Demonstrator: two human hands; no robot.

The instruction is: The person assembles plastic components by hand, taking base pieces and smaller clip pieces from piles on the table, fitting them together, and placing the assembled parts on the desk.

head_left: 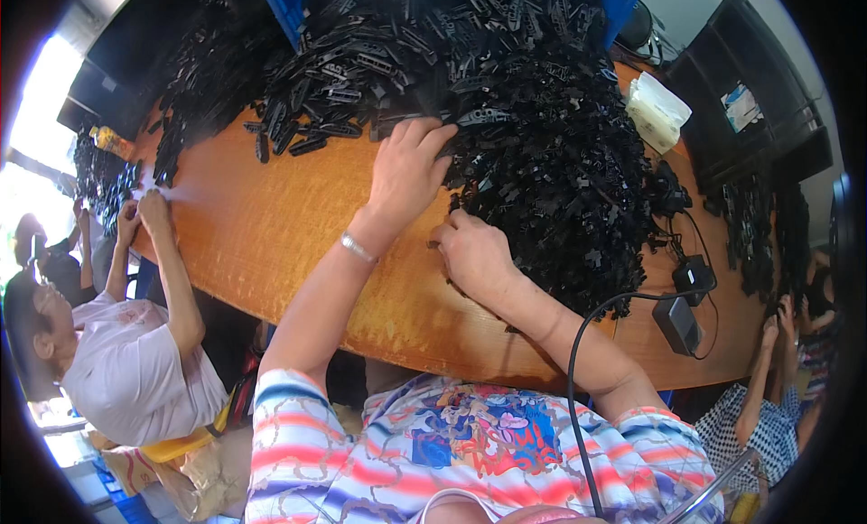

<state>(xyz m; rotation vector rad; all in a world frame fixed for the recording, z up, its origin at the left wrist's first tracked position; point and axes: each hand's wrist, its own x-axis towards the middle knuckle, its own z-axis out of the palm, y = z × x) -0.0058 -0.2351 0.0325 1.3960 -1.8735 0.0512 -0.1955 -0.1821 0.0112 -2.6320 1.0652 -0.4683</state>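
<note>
My left hand (pixel 406 170) reaches to the border between two piles of black plastic parts, fingers bent and thumb apart from them. Its fingertips touch the pile, and nothing shows clearly held in it. Beyond it are long, slotted black plastic parts (pixel 357 64). Close by, at the left edge of a heap of small black plastic parts (pixel 560 190), my right hand (pixel 477 255) is closed in a pinch. A bit of a small dark part shows at its fingertips; its shape is mostly hidden.
The wooden table (pixel 289 217) curves around me. Blue bin walls (pixel 284 9) flank the long parts. A tissue pack (pixel 657 111), a black power adapter (pixel 677 325) and a cable (pixel 578 343) lie right. Other people work at left (pixel 135 352) and right.
</note>
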